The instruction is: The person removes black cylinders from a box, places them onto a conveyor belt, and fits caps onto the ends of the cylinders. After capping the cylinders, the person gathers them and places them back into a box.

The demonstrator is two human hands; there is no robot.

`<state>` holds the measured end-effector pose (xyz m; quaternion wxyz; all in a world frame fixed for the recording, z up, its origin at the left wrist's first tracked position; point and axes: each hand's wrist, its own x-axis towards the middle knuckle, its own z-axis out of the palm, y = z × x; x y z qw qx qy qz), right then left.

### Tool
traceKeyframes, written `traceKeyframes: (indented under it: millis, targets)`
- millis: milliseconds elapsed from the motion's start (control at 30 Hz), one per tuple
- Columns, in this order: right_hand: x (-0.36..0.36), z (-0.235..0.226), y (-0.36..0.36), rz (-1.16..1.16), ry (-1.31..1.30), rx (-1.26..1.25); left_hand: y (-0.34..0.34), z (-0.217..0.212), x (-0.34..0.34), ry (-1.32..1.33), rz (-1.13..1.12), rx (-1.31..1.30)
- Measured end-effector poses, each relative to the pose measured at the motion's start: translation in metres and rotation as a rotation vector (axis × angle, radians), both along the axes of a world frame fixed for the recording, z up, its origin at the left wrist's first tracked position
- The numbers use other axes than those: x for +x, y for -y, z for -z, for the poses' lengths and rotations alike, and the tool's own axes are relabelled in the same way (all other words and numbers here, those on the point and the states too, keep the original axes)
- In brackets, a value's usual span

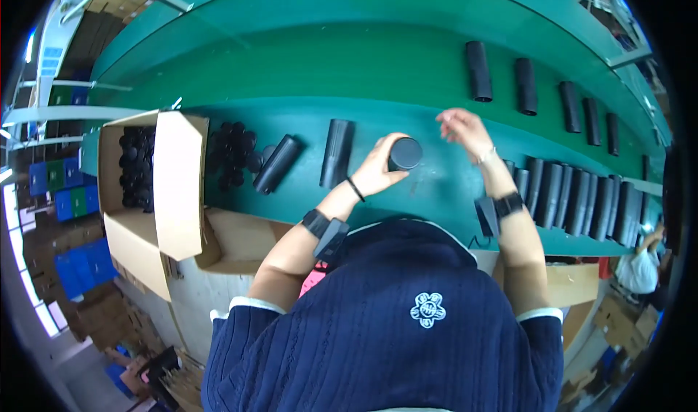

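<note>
My left hand (pixel 374 171) wraps round a dark cylinder standing on end, its round black cap (pixel 406 153) facing up. My right hand (pixel 467 132) hovers to the right of it, apart from it, with fingers loosely bent and slightly blurred; nothing shows between them. Left of my left hand, a black tube (pixel 337 152) lies on the green bench (pixel 407 212). Beyond that, another black tube (pixel 278 163) lies tilted, close to a pile of small black round caps (pixel 233 150).
An open cardboard box (pixel 178 187) at the left holds more black caps (pixel 137 165). Several black tubes (pixel 582 200) lie in a row at the right. More tubes (pixel 478 72) are spaced along the green belt (pixel 349 59) behind. Another person (pixel 640 267) is at the far right.
</note>
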<state>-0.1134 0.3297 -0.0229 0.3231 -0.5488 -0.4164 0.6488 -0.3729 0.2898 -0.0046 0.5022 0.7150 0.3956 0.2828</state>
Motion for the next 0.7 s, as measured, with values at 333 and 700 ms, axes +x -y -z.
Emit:
traceKeyframes:
  millis: [333,700]
  targets:
    - [-0.058,-0.013,0.096,0.060,-0.330,0.077,0.029,0.011,0.009,0.199,0.050,-0.090]
    - [-0.071,-0.026,0.094,0.087,-0.333,0.083,0.020,0.026,-0.012,0.361,-0.158,-0.071]
